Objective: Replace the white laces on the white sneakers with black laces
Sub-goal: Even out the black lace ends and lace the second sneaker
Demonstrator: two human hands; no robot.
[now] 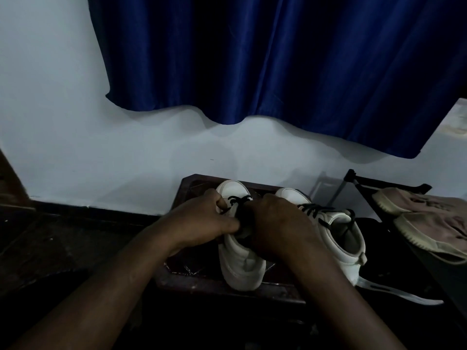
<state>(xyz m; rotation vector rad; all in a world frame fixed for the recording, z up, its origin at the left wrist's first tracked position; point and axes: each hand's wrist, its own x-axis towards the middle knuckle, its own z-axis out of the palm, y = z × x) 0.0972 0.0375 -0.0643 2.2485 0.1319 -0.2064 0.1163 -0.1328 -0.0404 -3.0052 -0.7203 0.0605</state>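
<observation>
Left grip (202,221) and right grip (278,223), touching, both pinch the black lace (240,200) over the sneaker (242,263), its toe pointing away.

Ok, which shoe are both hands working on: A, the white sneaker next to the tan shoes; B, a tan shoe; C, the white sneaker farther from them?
C: the left hand and right hand meet over the white sneaker away from the tan shoes, gripping its black lace.
</observation>
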